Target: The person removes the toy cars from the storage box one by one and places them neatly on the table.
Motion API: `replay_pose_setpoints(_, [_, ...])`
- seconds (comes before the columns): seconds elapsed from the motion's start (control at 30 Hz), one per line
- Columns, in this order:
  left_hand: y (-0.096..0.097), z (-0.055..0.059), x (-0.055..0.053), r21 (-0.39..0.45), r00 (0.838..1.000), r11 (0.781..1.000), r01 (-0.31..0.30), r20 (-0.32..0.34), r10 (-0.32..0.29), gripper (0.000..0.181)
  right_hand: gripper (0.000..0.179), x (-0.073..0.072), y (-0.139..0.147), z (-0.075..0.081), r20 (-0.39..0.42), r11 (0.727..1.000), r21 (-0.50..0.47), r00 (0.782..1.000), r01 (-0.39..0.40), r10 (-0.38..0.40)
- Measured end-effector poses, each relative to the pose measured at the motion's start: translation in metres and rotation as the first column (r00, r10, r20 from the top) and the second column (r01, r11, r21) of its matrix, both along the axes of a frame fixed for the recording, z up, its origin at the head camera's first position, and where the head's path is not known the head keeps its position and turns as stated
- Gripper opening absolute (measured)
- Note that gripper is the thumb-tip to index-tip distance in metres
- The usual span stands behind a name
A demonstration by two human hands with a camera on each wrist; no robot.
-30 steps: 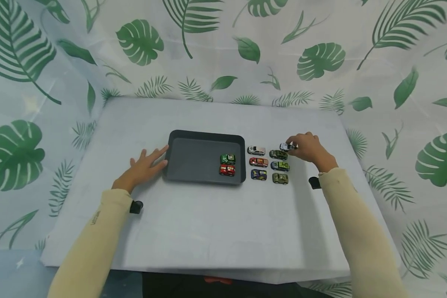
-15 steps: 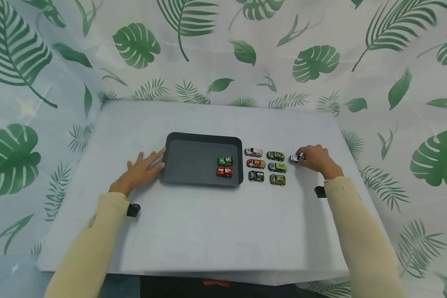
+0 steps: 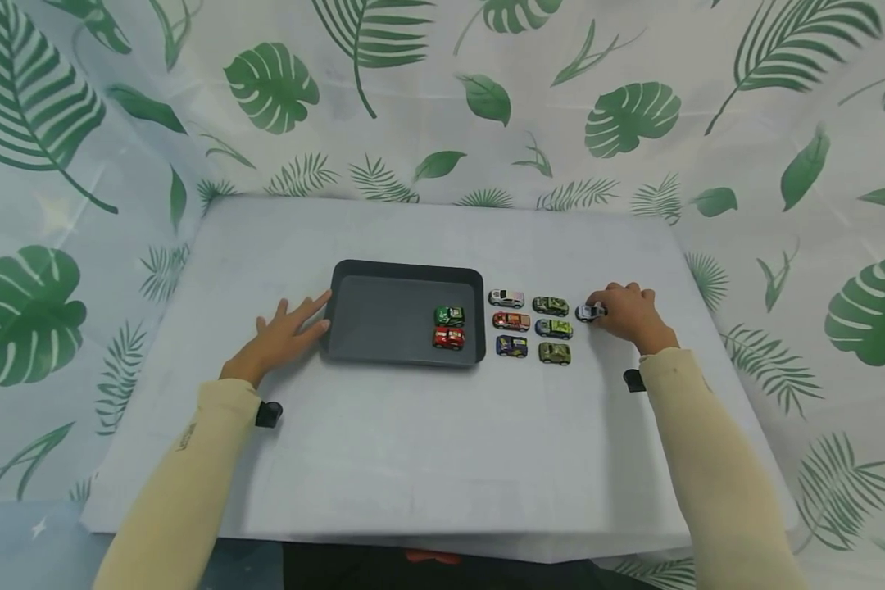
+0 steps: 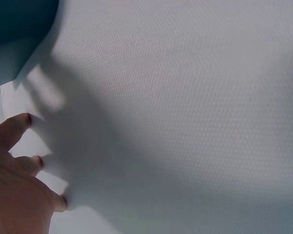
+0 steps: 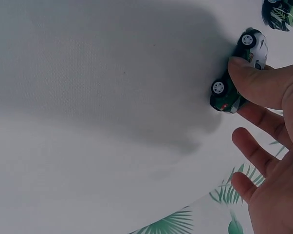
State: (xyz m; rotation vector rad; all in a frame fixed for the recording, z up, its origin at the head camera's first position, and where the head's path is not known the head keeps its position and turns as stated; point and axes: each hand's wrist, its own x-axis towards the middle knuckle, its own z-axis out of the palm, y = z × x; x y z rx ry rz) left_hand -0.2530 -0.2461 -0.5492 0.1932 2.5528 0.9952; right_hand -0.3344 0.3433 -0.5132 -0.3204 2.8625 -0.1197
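My right hand [image 3: 627, 314] pinches a small white and dark green toy car [image 5: 248, 53] between thumb and fingers, at the right of the other cars. In the right wrist view the thumb lies across its side, between the wheels. My left hand [image 3: 279, 338] is spread at the left edge of a dark grey tray [image 3: 383, 352], its fingertips touching or very close to the rim. Inside the tray, at its right, a green toy car [image 3: 449, 315] stands behind a red toy car [image 3: 448, 338]. The left wrist view shows spread fingers [image 4: 12, 129] over the white cloth.
Two columns of toy cars stand right of the tray: white [image 3: 506, 298], orange-red [image 3: 511, 321] and purple-blue [image 3: 512, 346]; then camouflage green [image 3: 551, 306], bright green-blue [image 3: 554, 329] and olive [image 3: 555, 353]. A white cloth [image 3: 413, 459] covers the table; a leaf-print curtain hangs behind.
My right hand has carried the white and dark green car from above the back of the second column rightward and toward me. In the last half second it has barely moved. The left hand stays put.
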Motion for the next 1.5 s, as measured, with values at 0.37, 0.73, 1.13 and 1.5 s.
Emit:
replay_pose_setpoints(0.37, [-0.002,-0.005,-0.002,-0.032,1.000,0.999,0.003,0.000,-0.003,0.069,0.037,0.002,0.001,-0.006,-0.012,0.999,-0.007,0.999,0.049,-0.049])
replay_pose_setpoints(0.73, [-0.001,-0.005,-0.001,-0.028,1.000,1.000,0.001,-0.001,-0.001,0.069,0.060,0.006,-0.004,-0.003,-0.050,0.997,-0.027,0.996,0.077,-0.078])
replay_pose_setpoints(1.13, [-0.001,-0.004,-0.002,-0.027,1.000,1.000,-0.005,-0.012,0.004,0.069,0.056,-0.001,-0.032,0.018,-0.128,0.996,-0.092,0.991,0.019,-0.031])
replay_pose_setpoints(1.5, [-0.002,-0.005,-0.002,-0.017,1.000,1.000,0.004,-0.008,-0.004,0.069,0.053,-0.006,-0.070,0.026,-0.155,0.980,-0.192,0.987,-0.062,0.032])
